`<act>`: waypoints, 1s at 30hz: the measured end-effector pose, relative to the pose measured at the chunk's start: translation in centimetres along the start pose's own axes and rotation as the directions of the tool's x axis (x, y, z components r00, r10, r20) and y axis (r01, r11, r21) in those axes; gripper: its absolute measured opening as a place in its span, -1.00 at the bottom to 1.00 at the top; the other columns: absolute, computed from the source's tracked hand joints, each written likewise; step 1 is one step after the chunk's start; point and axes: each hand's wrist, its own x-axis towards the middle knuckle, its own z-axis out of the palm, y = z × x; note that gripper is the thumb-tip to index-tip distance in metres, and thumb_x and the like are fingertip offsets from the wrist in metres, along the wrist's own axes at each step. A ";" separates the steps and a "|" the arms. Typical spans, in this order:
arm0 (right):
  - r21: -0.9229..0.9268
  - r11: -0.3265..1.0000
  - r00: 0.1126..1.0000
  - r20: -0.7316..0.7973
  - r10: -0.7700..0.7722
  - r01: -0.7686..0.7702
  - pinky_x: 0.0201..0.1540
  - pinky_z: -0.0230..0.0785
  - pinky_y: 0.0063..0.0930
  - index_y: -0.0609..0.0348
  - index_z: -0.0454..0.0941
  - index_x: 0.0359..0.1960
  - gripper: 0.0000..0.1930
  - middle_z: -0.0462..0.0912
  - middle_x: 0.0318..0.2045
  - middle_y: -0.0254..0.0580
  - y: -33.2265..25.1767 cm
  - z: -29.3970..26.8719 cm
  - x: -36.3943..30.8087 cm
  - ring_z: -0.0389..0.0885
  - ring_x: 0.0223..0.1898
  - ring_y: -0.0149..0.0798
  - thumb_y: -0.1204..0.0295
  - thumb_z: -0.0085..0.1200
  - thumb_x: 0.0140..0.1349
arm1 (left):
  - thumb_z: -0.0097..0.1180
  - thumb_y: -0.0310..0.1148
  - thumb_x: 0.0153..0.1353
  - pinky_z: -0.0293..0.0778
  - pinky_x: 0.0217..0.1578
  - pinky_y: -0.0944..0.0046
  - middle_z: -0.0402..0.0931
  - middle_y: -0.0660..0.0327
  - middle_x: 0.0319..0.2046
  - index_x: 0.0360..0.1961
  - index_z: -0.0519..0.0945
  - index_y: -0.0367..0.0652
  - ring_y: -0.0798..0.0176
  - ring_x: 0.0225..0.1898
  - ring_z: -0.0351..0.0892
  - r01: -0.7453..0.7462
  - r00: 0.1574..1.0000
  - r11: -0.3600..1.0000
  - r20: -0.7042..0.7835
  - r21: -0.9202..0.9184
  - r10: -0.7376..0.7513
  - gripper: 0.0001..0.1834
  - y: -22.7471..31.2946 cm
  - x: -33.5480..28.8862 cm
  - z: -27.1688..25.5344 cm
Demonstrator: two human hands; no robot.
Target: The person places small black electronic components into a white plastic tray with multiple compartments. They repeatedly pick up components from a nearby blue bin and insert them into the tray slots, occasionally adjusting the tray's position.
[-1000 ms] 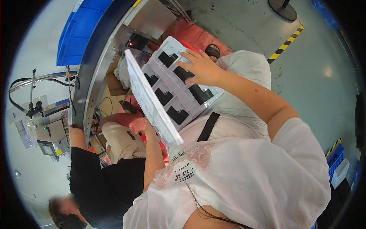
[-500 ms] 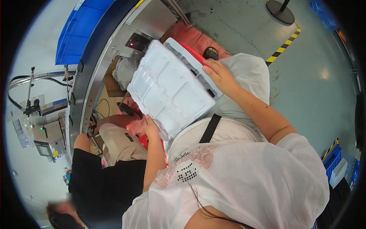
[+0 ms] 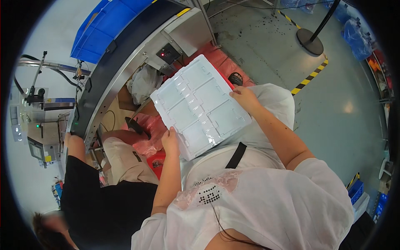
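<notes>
A white moulded plastic tray [image 3: 200, 110] with raised rectangular sections and a shiny band across its middle lies in front of me, over my lap. My left hand [image 3: 170, 141] is closed on its left edge, near the lower corner. On the right edge my right hand [image 3: 246, 99] is closed too, its thumb on the top face. A strip of something red [image 3: 225, 79] shows along the far right edge, beneath the tray. What lies under the rest of the tray is hidden.
At the left runs a dark conveyor [image 3: 121, 46] on a metal frame, bearing a blue bin [image 3: 104, 31]. A control box [image 3: 168, 53] with a red light is on its side. A co-worker in black [image 3: 108, 208] sits close by my left. A post base [image 3: 309, 41] stands far right.
The tray was tilted up, showing a second white layer with black pieces beneath its right side. It is now flatter, and that layer is covered. Both hands still hold the edges.
</notes>
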 end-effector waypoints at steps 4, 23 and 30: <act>-0.094 0.994 0.999 -0.011 -0.048 0.046 -0.17 0.38 -0.26 0.26 0.50 -0.29 -0.66 0.63 -0.34 -0.02 0.0 -0.1 0.7 0.60 -0.26 -0.06 0.19 0.12 0.14 | 0.01 -0.25 0.29 0.32 -0.42 0.32 0.49 0.23 -0.49 -0.31 0.54 -0.47 0.36 -0.48 0.35 -0.010 1.000 0.979 -0.010 0.202 0.012 -0.63 0.0 0.3 0.0; -0.782 0.576 0.684 -0.286 -0.671 0.239 -0.12 0.38 -0.13 0.25 0.55 -0.10 -0.53 0.47 -0.02 0.13 -36.8 8.3 22.4 0.51 -0.06 0.04 0.06 0.03 0.18 | -0.11 0.20 0.22 0.28 0.01 -0.25 0.39 -0.15 0.03 0.00 0.53 -0.25 -0.24 0.06 0.39 0.039 0.739 0.434 -0.318 0.900 0.594 -0.31 33.1 22.0 -2.6; -0.589 0.719 0.490 -0.534 -0.689 0.370 -0.25 0.40 -0.27 0.27 0.46 -0.37 -0.81 0.60 -0.44 0.05 -35.5 9.7 25.1 0.59 -0.35 -0.01 0.55 0.18 -0.03 | 0.12 -0.01 0.13 0.41 -0.08 -0.10 0.54 -0.11 -0.15 -0.16 0.59 -0.20 -0.20 -0.07 0.52 -0.208 0.608 0.460 -0.254 0.863 0.752 -0.54 31.1 24.5 -1.1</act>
